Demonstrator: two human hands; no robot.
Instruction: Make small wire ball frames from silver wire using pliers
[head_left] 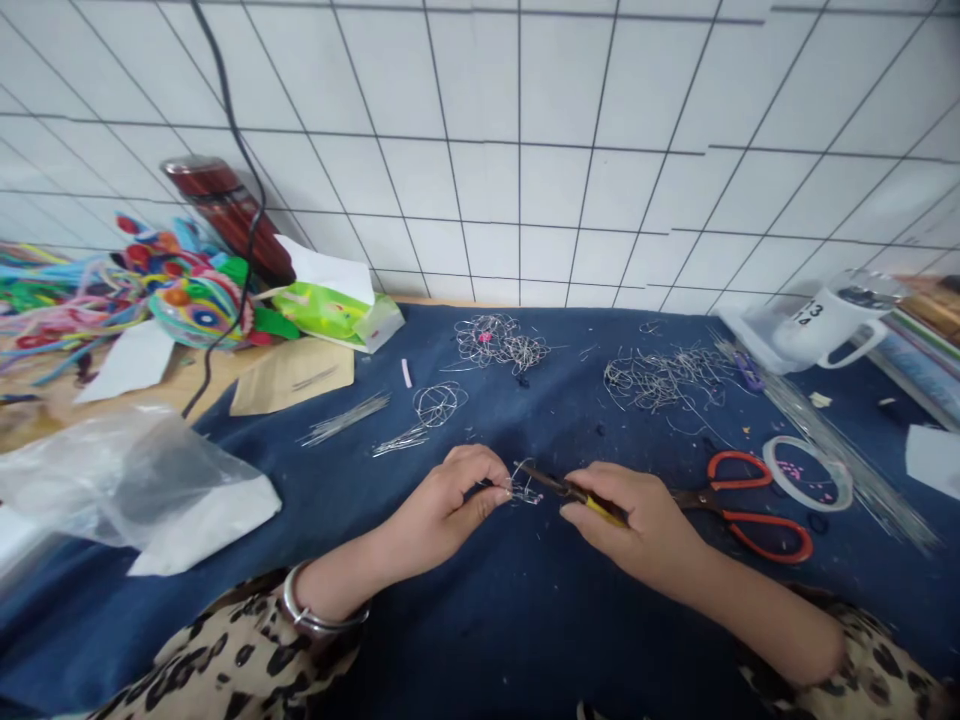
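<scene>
My left hand pinches a small tangle of thin silver wire just above the blue cloth. My right hand is closed round a pair of small pliers with yellow-and-dark handles, whose dark jaws reach left into the wire piece. Both hands hover near the middle of the table, close together. A silver bracelet sits on my left wrist.
Red-handled scissors lie right of my right hand, beside a roll of clear tape. Loose wire bundles and wire coils lie farther back. A white mug, plastic bag, tissue pack and colourful pipe cleaners ring the table.
</scene>
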